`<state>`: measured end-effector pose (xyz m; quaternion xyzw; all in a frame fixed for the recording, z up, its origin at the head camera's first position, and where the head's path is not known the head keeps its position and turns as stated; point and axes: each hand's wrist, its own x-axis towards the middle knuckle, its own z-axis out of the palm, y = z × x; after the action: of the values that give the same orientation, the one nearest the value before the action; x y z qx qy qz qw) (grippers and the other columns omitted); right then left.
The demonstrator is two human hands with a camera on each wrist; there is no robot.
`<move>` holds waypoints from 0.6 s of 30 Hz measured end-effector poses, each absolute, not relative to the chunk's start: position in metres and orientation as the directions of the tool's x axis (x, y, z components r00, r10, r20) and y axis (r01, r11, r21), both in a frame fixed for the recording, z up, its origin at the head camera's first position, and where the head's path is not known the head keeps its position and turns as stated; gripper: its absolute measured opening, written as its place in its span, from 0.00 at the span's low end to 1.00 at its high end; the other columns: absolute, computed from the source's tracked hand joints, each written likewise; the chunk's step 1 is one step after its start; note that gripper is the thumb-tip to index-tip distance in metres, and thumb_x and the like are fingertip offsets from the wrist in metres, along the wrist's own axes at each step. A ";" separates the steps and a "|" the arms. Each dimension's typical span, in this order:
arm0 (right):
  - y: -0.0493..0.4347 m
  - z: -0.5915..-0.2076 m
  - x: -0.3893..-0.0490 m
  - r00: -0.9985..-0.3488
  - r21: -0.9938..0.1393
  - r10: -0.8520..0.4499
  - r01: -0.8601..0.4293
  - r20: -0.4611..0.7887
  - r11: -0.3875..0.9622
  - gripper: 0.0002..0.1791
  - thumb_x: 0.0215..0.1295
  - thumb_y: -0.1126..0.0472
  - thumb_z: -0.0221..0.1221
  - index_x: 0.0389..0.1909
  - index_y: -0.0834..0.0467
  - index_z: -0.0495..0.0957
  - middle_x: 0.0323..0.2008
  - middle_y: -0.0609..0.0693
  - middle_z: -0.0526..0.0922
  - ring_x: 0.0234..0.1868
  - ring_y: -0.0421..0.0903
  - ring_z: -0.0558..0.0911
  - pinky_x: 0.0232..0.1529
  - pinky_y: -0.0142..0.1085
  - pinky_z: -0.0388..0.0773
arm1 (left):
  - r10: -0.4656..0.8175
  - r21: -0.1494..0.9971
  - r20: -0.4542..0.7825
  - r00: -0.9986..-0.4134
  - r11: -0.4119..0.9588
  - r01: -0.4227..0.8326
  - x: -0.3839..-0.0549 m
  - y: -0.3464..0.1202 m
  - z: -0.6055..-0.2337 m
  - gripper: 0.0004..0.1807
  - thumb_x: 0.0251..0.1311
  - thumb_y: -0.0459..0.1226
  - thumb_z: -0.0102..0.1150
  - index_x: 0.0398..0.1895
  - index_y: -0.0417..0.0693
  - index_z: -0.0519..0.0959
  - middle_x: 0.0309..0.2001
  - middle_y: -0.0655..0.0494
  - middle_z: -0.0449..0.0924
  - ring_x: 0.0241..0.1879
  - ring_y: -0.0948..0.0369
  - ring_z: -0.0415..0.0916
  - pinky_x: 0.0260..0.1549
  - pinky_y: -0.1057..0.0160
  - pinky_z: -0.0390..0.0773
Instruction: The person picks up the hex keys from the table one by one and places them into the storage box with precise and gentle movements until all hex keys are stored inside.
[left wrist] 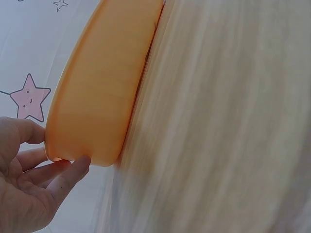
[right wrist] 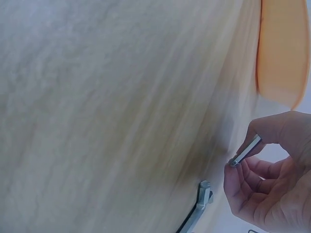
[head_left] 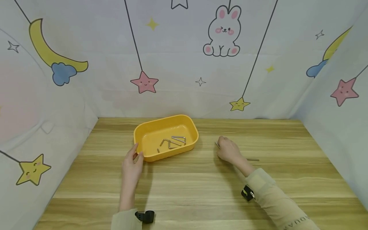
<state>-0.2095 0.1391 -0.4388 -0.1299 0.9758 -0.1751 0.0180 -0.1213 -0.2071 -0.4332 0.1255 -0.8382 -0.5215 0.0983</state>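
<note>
A yellow plastic tray stands on the table, with several metal Allen keys lying inside it. My left hand grips the tray's near left corner, thumb and fingers at the rim. To the right of the tray, low over the table, my right hand pinches one Allen key between thumb and fingertip. Part of that key is hidden by the fingers. Another Allen key lies on the wood by the right hand; in the head view its straight shank shows beside the wrist.
The wood-grain table meets a white cloth backdrop printed with stars, moons and a rabbit at the back and both sides. Dark wrist cameras are strapped at both sleeves.
</note>
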 end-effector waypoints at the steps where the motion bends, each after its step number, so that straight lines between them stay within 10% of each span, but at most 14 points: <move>1: 0.139 -0.438 -0.209 -0.965 -0.348 -0.260 -0.248 0.012 0.904 0.13 0.49 0.73 0.55 0.39 0.68 0.74 0.31 0.57 0.79 0.26 0.46 0.72 0.24 0.34 0.71 | -0.314 0.899 0.035 -0.949 0.425 -0.107 -0.121 -0.207 -0.433 0.27 0.69 0.36 0.47 0.71 0.42 0.62 0.72 0.38 0.58 0.65 0.40 0.66 0.64 0.47 0.71; 18: 0.127 -0.424 -0.206 -0.957 -0.357 -0.287 -0.285 0.051 0.890 0.13 0.48 0.72 0.56 0.38 0.64 0.74 0.32 0.55 0.78 0.27 0.46 0.72 0.26 0.35 0.71 | -0.323 0.892 0.072 -0.944 0.444 -0.084 -0.121 -0.205 -0.439 0.27 0.69 0.35 0.47 0.70 0.40 0.62 0.71 0.37 0.60 0.64 0.39 0.67 0.62 0.46 0.73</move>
<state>-0.2056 0.1267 -0.4241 -0.1471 0.9720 -0.1832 0.0017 -0.1210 -0.2051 -0.4394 0.1207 -0.8418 -0.5131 0.1165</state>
